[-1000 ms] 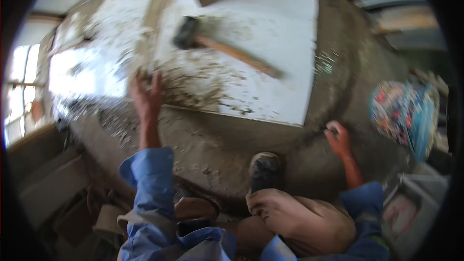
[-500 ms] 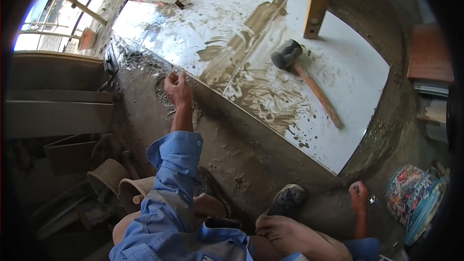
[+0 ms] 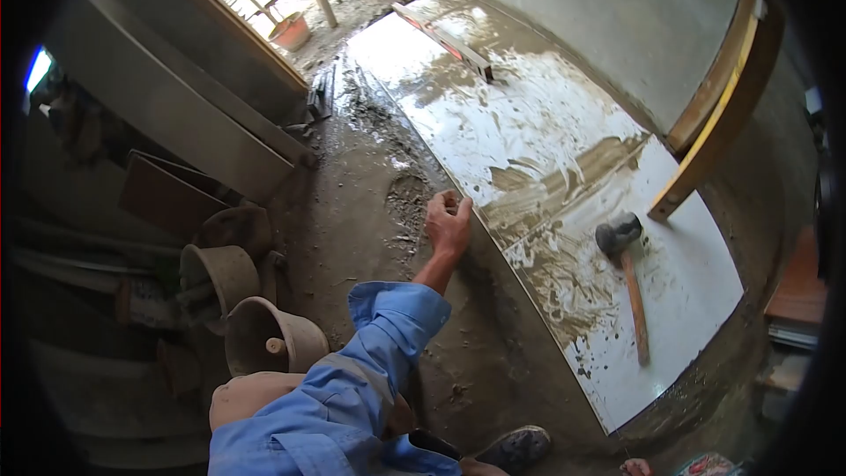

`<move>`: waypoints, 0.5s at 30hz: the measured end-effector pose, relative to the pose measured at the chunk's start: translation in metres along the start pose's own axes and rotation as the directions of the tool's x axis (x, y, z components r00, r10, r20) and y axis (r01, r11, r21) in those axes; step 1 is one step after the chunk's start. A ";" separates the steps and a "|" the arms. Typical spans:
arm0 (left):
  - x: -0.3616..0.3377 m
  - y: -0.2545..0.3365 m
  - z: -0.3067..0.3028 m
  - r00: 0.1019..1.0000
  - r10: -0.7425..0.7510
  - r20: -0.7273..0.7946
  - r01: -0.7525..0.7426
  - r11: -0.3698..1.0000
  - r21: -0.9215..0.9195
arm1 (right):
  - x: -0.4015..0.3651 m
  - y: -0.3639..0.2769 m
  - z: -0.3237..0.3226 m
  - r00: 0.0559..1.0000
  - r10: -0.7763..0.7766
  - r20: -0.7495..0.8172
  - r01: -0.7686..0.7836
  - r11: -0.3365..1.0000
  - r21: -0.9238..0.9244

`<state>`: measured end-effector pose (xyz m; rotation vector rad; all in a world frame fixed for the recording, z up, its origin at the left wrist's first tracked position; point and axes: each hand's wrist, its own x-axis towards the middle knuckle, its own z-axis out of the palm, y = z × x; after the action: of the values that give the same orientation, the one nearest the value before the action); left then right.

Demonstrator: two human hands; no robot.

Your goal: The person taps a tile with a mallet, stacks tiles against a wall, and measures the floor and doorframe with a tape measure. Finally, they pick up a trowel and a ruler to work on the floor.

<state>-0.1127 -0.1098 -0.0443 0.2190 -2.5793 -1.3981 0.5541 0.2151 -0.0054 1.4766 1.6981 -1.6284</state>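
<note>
My left hand is at the long near edge of the white tiles, fingers curled into a pinch; whatever is between them is too small to make out. At the bottom edge of the view, only the curled fingers of my right hand show, below the near tile corner. Mud-smeared white tiles lie side by side on wet mortar. A rubber mallet with a wooden handle rests on the nearer tile, apart from both hands.
A spirit level lies on the farther tile. One end of a curved-looking wooden straightedge meets the nearer tile. Buckets, boards and a reddish tile stack flank the area. An orange bucket stands at the doorway.
The view has turned left, so the tiles and mallet appear lower and further right. My left hand stays by the tile edge; my right hand is now mostly out of view.
</note>
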 end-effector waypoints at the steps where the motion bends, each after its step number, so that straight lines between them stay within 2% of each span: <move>1: -0.001 0.003 -0.001 1.000 0.012 0.009 -0.012 1.000 0.007 | 0.001 0.002 0.000 0.997 0.023 -0.071 -0.017 0.996 0.085; 2: -0.003 0.004 -0.002 1.000 0.023 0.022 -0.023 1.000 0.013 | 0.002 0.003 0.000 0.988 0.054 -0.141 -0.030 0.985 0.172; 6: -0.004 -0.002 -0.004 1.000 0.004 0.029 -0.003 1.000 -0.029 | 0.001 -0.010 0.001 0.981 -0.014 -0.192 0.055 0.977 0.208; 7: -0.003 -0.003 -0.005 1.000 0.004 0.025 -0.003 0.999 -0.033 | -0.004 -0.022 0.005 0.985 0.001 -0.170 0.077 0.888 0.454; 8: -0.003 -0.004 -0.006 1.000 -0.004 0.028 0.005 0.999 -0.037 | -0.006 -0.029 0.007 0.990 0.013 -0.143 0.087 0.738 0.669; 9: -0.003 -0.006 -0.007 0.999 -0.014 0.033 0.016 0.999 -0.038 | -0.004 -0.027 0.006 0.990 0.012 -0.143 0.088 0.740 0.667; 11: -0.004 -0.008 -0.008 0.999 -0.001 0.032 0.002 0.999 -0.032 | 0.005 -0.020 0.007 0.965 0.052 -0.258 0.029 0.952 0.303; 15: -0.004 -0.011 -0.008 0.999 -0.010 0.050 0.012 0.999 -0.047 | 0.004 -0.021 0.011 0.982 -0.003 -0.189 0.047 0.972 0.229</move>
<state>-0.1062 -0.1216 -0.0501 0.1939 -2.5844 -1.4849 0.5304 0.2116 -0.0012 1.7769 1.6727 -1.8033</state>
